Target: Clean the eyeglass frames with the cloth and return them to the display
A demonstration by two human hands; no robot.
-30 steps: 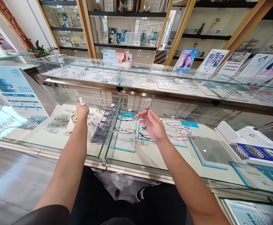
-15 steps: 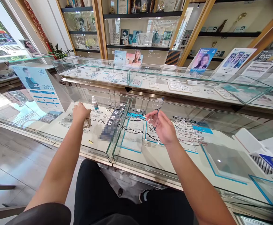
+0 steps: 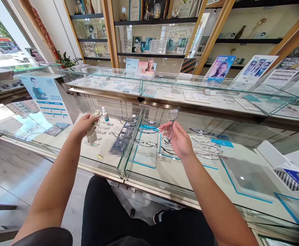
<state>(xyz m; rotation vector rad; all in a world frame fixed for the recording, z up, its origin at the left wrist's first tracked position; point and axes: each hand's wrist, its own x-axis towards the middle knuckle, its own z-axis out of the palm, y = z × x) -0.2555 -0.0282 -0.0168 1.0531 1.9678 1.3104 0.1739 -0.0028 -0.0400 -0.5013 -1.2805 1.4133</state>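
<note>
My left hand grips a crumpled beige cloth, which hangs from the fingers over the left part of the glass counter. Just right of the cloth stands a small white spray bottle on the glass. My right hand is raised over the counter, closed around a pair of eyeglasses. One lens sticks up above the fingers; the other is partly behind them. A small yellow piece lies near the counter's front edge.
Rows of eyeglass frames show in the glass display counter before me. A blue-and-white sign stands at left, a white box at right. Farther back is a second glass case.
My left hand has turned and drawn slightly left, lifting the cloth so it hangs in plain view. My right hand keeps the eyeglasses in nearly the same place.
</note>
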